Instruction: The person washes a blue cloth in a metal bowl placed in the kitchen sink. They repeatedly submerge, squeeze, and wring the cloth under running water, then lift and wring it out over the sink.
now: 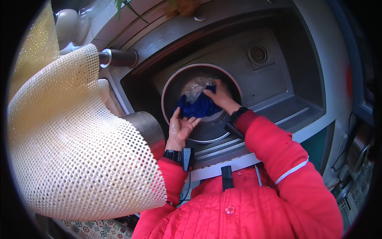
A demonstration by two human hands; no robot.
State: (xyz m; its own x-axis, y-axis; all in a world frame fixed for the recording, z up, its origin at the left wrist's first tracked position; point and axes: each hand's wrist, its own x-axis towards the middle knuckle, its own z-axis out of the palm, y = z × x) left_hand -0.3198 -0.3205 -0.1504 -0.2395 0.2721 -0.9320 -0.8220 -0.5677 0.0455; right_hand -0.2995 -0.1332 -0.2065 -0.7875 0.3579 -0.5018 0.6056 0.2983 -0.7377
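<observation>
A round metal basin stands in the dark sink, holding water with a pale, glossy patch at the surface. Wet, bunched dark blue cloth lies in it between both hands. My left hand is palm up at the cloth's near left edge, thumb against it and fingertips along its lower side. From the right, my right hand grips the cloth's upper right part, its fingers slightly blurred. Black straps with small dark devices circle both wrists.
A cream perforated mat hangs over a dark cylindrical fixture at the left, close to my left forearm. The sink's drain is at the far right. Green leaves hang over the back ledge.
</observation>
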